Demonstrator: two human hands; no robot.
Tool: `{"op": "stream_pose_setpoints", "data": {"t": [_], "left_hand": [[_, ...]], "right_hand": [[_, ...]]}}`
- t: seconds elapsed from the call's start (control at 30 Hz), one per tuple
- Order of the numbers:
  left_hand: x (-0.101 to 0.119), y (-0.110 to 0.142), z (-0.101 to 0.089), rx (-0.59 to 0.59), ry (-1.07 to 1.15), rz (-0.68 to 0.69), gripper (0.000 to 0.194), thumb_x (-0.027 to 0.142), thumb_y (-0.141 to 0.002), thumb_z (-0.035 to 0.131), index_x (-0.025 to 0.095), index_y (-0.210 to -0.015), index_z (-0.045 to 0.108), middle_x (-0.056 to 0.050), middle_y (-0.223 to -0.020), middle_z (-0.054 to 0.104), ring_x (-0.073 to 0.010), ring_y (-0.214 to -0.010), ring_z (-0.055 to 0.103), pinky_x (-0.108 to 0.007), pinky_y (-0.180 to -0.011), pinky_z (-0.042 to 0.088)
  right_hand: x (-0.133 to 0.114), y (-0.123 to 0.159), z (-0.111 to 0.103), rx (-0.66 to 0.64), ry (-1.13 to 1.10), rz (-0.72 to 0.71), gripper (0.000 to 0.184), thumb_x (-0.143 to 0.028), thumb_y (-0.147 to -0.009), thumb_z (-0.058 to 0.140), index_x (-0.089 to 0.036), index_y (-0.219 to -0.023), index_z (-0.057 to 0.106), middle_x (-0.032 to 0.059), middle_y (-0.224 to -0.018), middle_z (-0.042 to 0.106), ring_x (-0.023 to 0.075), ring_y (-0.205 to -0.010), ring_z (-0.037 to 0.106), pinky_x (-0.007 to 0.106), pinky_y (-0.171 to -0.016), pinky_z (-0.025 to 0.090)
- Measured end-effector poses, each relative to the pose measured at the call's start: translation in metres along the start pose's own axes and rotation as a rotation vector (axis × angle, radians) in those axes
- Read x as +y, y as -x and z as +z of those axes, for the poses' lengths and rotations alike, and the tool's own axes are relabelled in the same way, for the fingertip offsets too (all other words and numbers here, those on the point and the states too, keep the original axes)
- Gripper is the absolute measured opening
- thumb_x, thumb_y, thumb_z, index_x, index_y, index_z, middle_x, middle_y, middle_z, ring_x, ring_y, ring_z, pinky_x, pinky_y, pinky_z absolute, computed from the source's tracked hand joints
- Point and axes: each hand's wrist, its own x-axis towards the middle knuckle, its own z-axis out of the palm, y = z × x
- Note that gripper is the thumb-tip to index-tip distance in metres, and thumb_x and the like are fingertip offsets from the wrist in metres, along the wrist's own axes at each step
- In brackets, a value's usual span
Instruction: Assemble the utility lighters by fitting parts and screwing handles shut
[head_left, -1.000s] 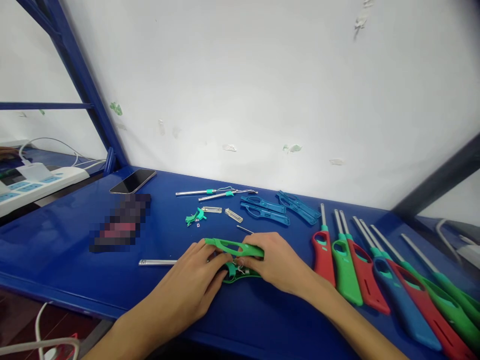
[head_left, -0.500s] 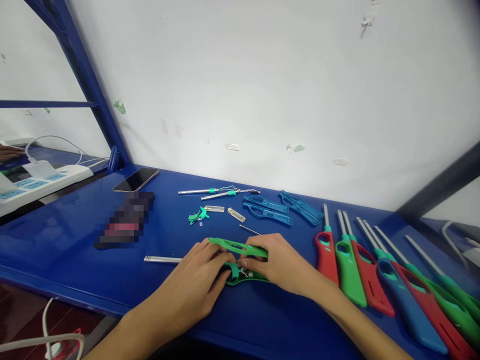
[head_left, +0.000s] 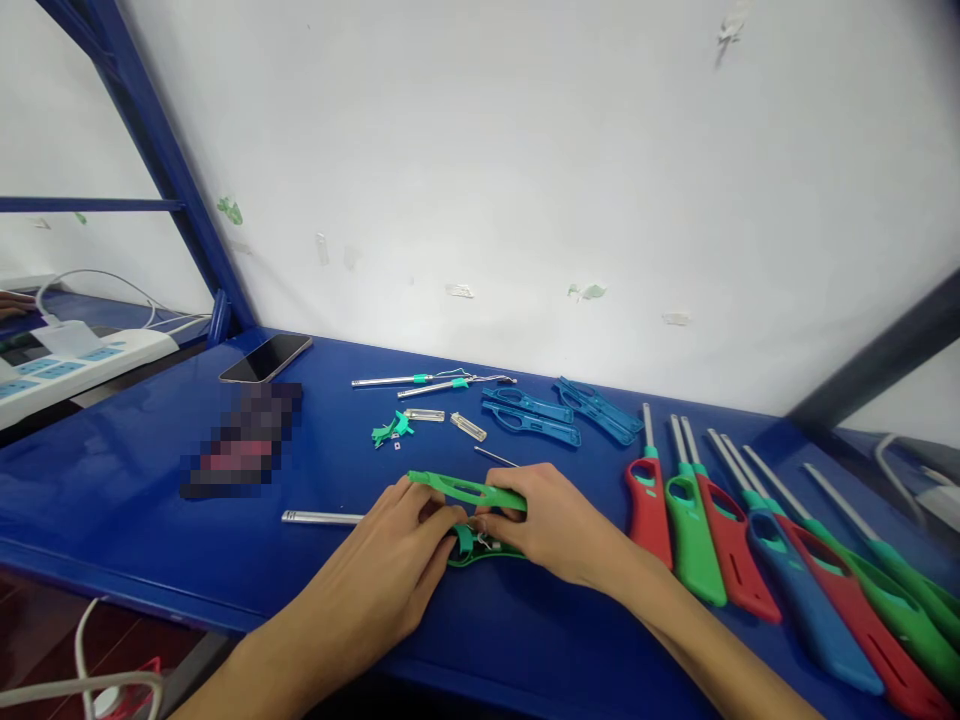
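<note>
A green lighter shell lies split in two halves at the front middle of the blue table. My left hand and my right hand meet over it, fingers closed on the halves. The upper half tilts up over the lower one, where small inner parts show. A metal tube lies just left of my left hand, apart from it.
Several whole lighters, red, green and blue, lie in a row at the right. Blue shell halves, metal tubes and small green bits sit further back. A phone lies at the back left, a power strip beyond it.
Both hands stay on the green shell with only slight finger shifts. The view swayed a little.
</note>
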Motion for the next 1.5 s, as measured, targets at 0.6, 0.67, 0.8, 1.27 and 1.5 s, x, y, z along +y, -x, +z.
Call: {"op": "stream_pose_setpoints", "data": {"t": [0.6,0.67,0.8,1.27,1.5], "left_hand": [[0.004,0.001,-0.002,0.003,0.021,-0.044,0.038,0.021,-0.106,0.036,0.030,-0.133,0.062,-0.009,-0.128,0.061,-0.0299,-0.116,0.056,-0.062,-0.103,0.048],[0.003,0.003,-0.003,0.009,0.034,-0.055,0.039,0.022,-0.107,0.037,0.033,-0.134,0.062,-0.008,-0.128,0.061,-0.0299,-0.116,0.057,-0.063,-0.102,0.048],[-0.005,0.004,-0.006,0.016,0.105,-0.067,0.040,0.021,-0.107,0.038,0.038,-0.133,0.063,-0.003,-0.133,0.062,-0.0245,-0.123,0.059,-0.054,-0.109,0.048],[-0.022,-0.005,-0.008,0.076,0.338,-0.275,0.022,0.037,-0.102,0.064,0.016,-0.106,0.069,-0.002,-0.097,0.072,-0.0152,-0.086,0.070,-0.034,-0.080,0.060],[-0.018,-0.003,-0.009,0.068,0.388,-0.311,0.023,0.038,-0.102,0.064,0.016,-0.106,0.069,-0.003,-0.100,0.071,-0.0163,-0.090,0.069,-0.037,-0.085,0.059]], "right_hand": [[-0.002,0.001,0.001,0.000,0.016,0.019,0.021,-0.037,-0.103,0.066,-0.017,-0.097,0.068,0.0003,-0.088,0.068,0.0159,-0.078,0.066,0.034,-0.074,0.057],[-0.002,0.001,0.001,0.001,0.018,0.021,0.021,-0.037,-0.103,0.066,-0.017,-0.097,0.068,0.0003,-0.088,0.067,0.0159,-0.078,0.066,0.034,-0.074,0.057],[-0.003,0.001,0.000,0.002,0.021,0.028,0.022,-0.038,-0.103,0.066,-0.017,-0.097,0.067,0.0000,-0.087,0.067,0.0155,-0.076,0.065,0.033,-0.072,0.056],[-0.002,0.001,0.001,0.016,0.012,0.028,0.024,-0.040,-0.103,0.065,-0.017,-0.096,0.067,-0.0005,-0.085,0.066,0.0153,-0.074,0.063,0.033,-0.073,0.055],[-0.002,0.001,0.001,0.019,0.044,0.028,0.024,-0.040,-0.104,0.065,-0.017,-0.097,0.067,-0.0001,-0.086,0.067,0.0155,-0.075,0.065,0.034,-0.073,0.056]]}}
